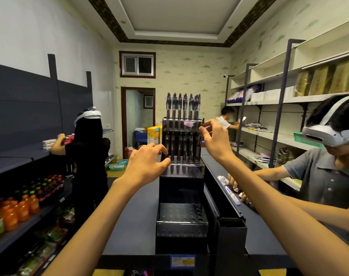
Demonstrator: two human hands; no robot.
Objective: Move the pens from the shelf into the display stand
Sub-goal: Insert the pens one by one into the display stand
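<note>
On the dark shelf top straight ahead of us stands the tiered black display stand, its steps drilled with round holes. We see a row of pens upright in the top tier, clips upward, and more pens standing in the middle tier behind a clear front panel. The lowest tier, nearest us, shows only open holes.

We hold our left hand against the left side of the stand at the middle tier. Its grip is released: the fingers are spread and lightly bent, the thumb tip touching the stand's edge, and nothing is in it.

Our right hand is raised beside the stand's upper right corner. Its grip looks pinched on a pen, which hangs nearly upright just beside the right end of the top tier; the pen is thin and partly blurred, so we cannot tell exactly how the fingers meet it.

Right of the stand lies an open dark box on the shelf top. Across the shelf on the right, a person in a white headset leans over small items. At the left, another person in black reaches to a shelf, and bottles of drink fill a lower shelf there. A third person stands at the far white shelving.
</note>
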